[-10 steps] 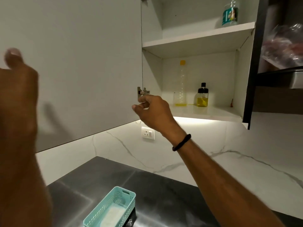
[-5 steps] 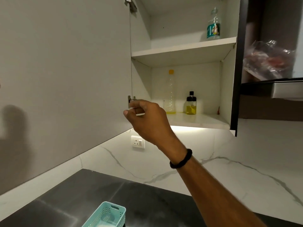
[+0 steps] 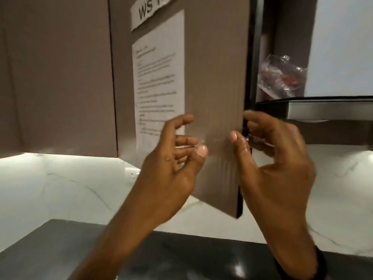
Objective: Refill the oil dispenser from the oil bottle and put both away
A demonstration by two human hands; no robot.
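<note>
While your right hand (image 3: 278, 164) curls its grip round the edge of the cabinet door (image 3: 214, 77), your left hand (image 3: 171, 168) hovers beside it, fingers loosely spread; oil bottle and dispenser are out of sight.

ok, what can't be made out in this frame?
Head view:
- Bottle and dispenser: not seen; door covers the cabinet.
- Sheet text: blurred, too small.
- Label: cut off by top edge.
- Right hand fingertips: behind door edge.

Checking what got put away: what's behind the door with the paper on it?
Nothing inside shows: the cabinet door covers it. Only fingers of the right hand curl round its edge.
</note>
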